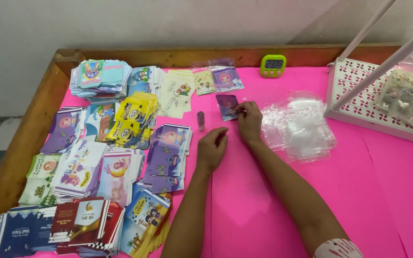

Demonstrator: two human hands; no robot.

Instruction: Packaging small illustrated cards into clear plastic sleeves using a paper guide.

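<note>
Card lay flat, long axis running away; right hand fingers pinched its edge; left hand rested loosely curled, empty.

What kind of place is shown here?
Probably a small hand-packing workstation: stacks of printed envelopes on a pink-covered table, a pile of clear plastic sleeves, and a green digital timer.

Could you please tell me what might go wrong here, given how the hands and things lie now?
The right hand pinches a small purple picture card; a clumsy grip might bend it. The left hand rests near a small upright glittery tube, which a nudge could topple. The loose heap of clear plastic sleeves beside the right forearm could slide.
</note>
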